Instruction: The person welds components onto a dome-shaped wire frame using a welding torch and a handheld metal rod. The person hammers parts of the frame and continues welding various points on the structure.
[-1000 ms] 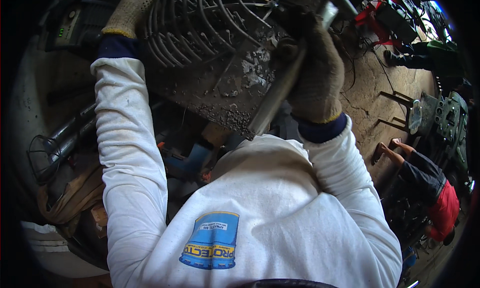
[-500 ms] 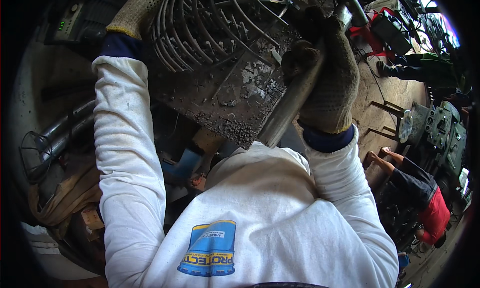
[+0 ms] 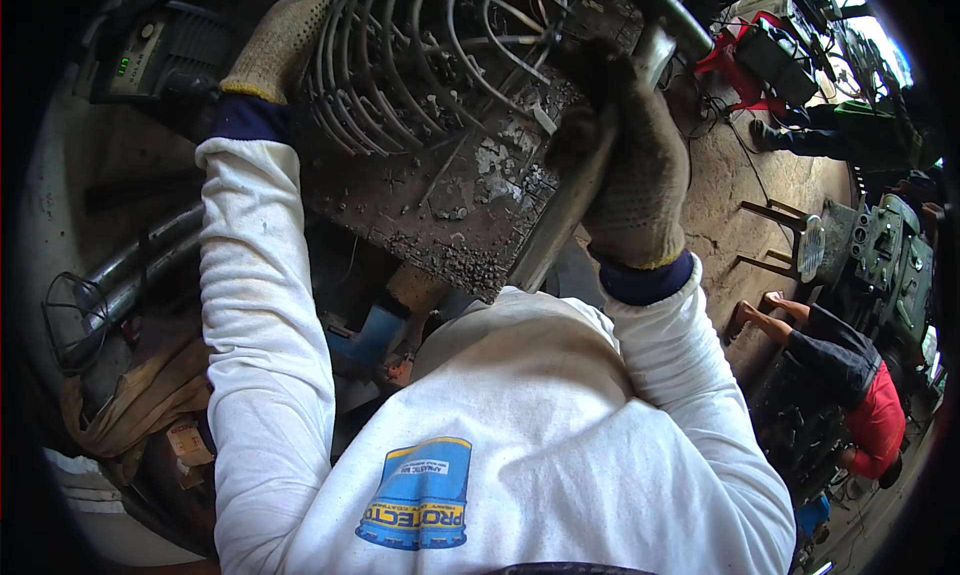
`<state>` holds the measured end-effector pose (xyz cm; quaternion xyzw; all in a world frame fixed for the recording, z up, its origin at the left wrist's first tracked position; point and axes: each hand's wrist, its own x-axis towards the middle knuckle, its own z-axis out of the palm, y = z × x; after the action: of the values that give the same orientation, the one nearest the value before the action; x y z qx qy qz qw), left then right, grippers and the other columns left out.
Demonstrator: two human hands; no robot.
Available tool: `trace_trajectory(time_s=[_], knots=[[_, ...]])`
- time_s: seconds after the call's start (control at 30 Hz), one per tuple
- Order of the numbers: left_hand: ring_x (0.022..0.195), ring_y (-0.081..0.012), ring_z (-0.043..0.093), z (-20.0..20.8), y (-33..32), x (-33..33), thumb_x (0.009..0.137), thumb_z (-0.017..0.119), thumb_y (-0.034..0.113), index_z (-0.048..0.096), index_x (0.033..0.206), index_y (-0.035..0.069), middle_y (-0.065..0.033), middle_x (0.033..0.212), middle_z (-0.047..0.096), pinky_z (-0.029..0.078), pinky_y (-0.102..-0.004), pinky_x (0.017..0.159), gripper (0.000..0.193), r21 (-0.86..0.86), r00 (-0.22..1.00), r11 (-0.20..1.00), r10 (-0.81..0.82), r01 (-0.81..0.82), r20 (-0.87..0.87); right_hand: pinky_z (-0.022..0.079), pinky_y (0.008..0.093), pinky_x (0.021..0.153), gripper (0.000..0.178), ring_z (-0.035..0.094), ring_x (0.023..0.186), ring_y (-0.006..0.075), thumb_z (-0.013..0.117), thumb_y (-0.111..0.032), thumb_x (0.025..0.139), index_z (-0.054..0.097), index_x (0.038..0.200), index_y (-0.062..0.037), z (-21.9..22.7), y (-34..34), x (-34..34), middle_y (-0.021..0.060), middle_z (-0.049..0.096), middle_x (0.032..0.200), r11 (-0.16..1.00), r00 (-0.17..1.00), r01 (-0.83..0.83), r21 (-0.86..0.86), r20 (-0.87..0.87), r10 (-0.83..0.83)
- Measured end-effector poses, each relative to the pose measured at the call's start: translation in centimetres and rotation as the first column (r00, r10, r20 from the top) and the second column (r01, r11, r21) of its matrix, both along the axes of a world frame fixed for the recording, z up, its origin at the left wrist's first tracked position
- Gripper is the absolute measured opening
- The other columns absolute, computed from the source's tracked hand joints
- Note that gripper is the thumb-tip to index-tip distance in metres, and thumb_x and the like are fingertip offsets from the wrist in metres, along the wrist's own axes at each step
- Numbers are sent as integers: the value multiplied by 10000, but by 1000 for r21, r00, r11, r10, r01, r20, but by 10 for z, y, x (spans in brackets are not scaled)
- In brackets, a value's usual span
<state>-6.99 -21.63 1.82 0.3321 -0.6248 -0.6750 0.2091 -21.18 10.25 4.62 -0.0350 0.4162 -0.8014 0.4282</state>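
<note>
**Gloved right hand gripping a hammer beside a cage of bent rods**

The right hand (image 3: pixel 640 165) is closing around the handle of a hammer (image 3: pixel 558 220) — the cylindrical head is standing up beyond the fist, and the handle's butt is slanting back toward the wearer's white shirt (image 3: pixel 560 425). The left hand (image 3: pixel 285 45) is reaching forward along the left side of a cage of curved metal rods (image 3: pixel 430 85); its fingers are running out of view at the upper edge, so whether they are gripping cannot be told. The cage is resting on a dark, worn tabletop (image 3: pixel 370 200), with small dark crumbs (image 3: pixel 470 265) gathering at the near corner. Off to the right, a person in a red shirt (image 3: pixel 877 425) is bending beside a green machine (image 3: pixel 885 265).
</note>
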Motion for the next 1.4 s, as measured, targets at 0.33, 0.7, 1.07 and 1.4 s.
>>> trace_trajectory(time_s=[0.33,0.7,1.07,1.4], knots=[[967,-194,665,-9,-10,-11,995,559,236,598,1231,20,-129,1140,663,545,-319,818,323,-368,996,930,29,4,85,527,270,503,388,600,564,130,628,-249,982,533,1278,-18,-32,58,-4,68,634,850,956,958,-6,294,-274,90],[957,-181,659,-15,-9,-18,1025,457,157,557,1261,-20,-127,1213,635,551,-297,794,312,-424,999,905,-13,24,30,504,261,616,370,586,693,98,596,-144,970,529,1310,-14,-40,73,20,51,622,892,901,833,-46,431,-482,273],[933,-169,649,-55,-14,-14,1053,363,87,523,1276,-62,-132,1249,615,551,-273,772,313,-170,911,976,-193,139,-364,531,348,676,327,670,753,219,659,-108,911,577,1209,0,-31,54,29,122,676,887,902,466,168,398,-838,283],[860,-185,633,-73,-40,-23,1045,375,107,535,1192,-127,-179,1055,633,553,-261,688,320,455,559,509,-62,730,-827,552,398,709,381,707,854,357,702,-169,896,580,1228,-27,-15,30,34,197,693,962,893,15,290,343,-935,354]])
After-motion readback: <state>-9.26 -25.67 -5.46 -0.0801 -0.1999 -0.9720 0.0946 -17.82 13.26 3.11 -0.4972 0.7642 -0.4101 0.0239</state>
